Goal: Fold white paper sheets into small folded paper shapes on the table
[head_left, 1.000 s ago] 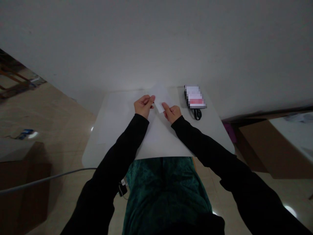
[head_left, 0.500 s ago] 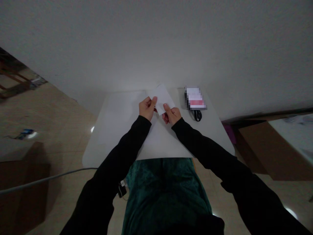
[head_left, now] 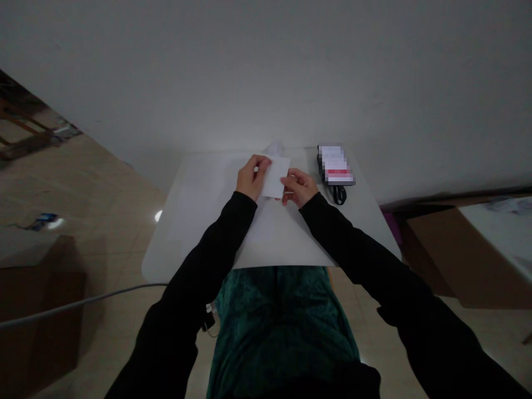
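A small white sheet of paper is held up between both hands over the far middle of a white table. My left hand pinches its left edge with thumb and fingers. My right hand pinches the lower right edge. The paper stands nearly square to me, its face towards the camera. Both arms wear black sleeves.
A dark device with a strap and a blurred label lies at the table's far right. A white wall rises just behind the table. Cardboard boxes stand on the floor to the right, a brown box and a grey cable to the left.
The paper has been turned from a slanted diamond to a squarer, upright position. Both hands have drawn closer together and a little right, still gripping it.
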Available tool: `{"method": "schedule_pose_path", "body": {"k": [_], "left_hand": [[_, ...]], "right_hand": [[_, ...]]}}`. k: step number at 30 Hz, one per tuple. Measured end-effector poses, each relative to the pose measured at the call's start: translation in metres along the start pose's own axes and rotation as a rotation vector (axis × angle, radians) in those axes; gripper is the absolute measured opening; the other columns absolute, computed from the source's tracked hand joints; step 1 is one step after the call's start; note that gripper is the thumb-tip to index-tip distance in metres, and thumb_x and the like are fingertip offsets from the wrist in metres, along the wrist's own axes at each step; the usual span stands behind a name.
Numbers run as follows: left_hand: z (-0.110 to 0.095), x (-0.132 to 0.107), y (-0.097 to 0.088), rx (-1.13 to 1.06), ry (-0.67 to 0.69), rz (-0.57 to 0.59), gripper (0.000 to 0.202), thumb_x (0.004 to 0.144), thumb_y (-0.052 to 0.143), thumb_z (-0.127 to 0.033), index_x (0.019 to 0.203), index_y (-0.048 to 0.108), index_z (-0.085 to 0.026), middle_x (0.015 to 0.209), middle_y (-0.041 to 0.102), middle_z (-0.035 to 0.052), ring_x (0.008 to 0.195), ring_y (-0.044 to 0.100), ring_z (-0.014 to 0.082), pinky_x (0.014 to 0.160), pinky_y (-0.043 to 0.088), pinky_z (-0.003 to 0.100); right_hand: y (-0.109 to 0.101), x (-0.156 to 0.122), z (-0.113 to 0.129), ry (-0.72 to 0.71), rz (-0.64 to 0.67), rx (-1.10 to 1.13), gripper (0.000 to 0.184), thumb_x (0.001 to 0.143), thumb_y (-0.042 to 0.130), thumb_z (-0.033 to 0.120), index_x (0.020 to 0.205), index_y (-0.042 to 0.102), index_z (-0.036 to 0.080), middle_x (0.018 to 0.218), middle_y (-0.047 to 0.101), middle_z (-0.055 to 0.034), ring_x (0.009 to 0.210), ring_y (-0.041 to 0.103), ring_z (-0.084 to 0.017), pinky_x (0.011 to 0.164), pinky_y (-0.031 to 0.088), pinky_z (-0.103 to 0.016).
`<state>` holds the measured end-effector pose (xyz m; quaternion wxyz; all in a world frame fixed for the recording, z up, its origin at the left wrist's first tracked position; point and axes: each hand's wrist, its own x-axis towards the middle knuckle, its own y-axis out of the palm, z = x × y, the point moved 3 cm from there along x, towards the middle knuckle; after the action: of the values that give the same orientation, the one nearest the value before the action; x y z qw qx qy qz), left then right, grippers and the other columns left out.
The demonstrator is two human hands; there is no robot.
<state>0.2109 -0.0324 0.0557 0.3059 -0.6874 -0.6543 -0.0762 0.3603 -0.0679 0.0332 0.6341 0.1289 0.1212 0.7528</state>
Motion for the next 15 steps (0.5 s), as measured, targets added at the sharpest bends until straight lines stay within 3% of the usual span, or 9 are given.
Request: {"method": "schedule_pose_path", "body": {"k": [2,4,6,10,15], "left_hand": [[-0.001,0.000,0.002,0.029,0.055,0.116,0.036,0.088,0.059,-0.048,0.108,0.063,-0.018,0.107,0.064,0.0088,0.081,0.061,0.0140,0.059,0.048,0.022],[-0.002,0.000,0.004,0.028,0.128,0.211,0.056,0.075,0.074,-0.049,0.120,0.061,-0.019,0.122,0.059,0.0127,0.091,0.062,0.0173,0.059,0.050,0.023],[-0.004,-0.001,0.006,0.032,0.193,0.260,0.063,0.067,0.081,-0.047,0.122,0.063,-0.020,0.125,0.059,0.0131,0.098,0.062,0.0191,0.062,0.052,0.024],[-0.008,-0.001,0.004,0.056,0.286,0.211,0.043,0.073,0.079,-0.042,0.110,0.071,-0.021,0.111,0.067,0.0094,0.096,0.064,0.0173,0.072,0.055,0.027],[-0.013,-0.002,0.003,0.051,0.309,0.157,0.036,0.080,0.072,-0.038,0.110,0.071,-0.018,0.109,0.068,0.0110,0.095,0.067,0.0173,0.072,0.057,0.028]], "right_hand": [[-0.010,0.005,-0.001,-0.015,-0.105,0.019,0.045,0.058,0.082,0.046,0.083,0.054,0.022,0.055,0.062,0.0069,0.046,0.063,-0.015,0.035,0.048,-0.025],[-0.021,0.010,0.000,-0.037,-0.229,0.046,0.039,0.058,0.081,0.039,0.080,0.055,0.021,0.055,0.062,0.0065,0.044,0.060,-0.014,0.036,0.049,-0.026],[-0.029,0.013,0.002,-0.053,-0.315,0.057,0.034,0.059,0.079,0.035,0.079,0.055,0.021,0.055,0.061,0.0064,0.043,0.057,-0.012,0.036,0.048,-0.026],[-0.033,0.014,0.007,-0.075,-0.318,0.008,0.035,0.060,0.079,0.039,0.081,0.055,0.022,0.056,0.061,0.0057,0.045,0.059,-0.012,0.036,0.047,-0.025],[-0.027,0.011,0.012,-0.078,-0.273,-0.011,0.040,0.063,0.078,0.045,0.086,0.055,0.022,0.062,0.064,0.0033,0.051,0.064,-0.014,0.038,0.047,-0.024]]}}
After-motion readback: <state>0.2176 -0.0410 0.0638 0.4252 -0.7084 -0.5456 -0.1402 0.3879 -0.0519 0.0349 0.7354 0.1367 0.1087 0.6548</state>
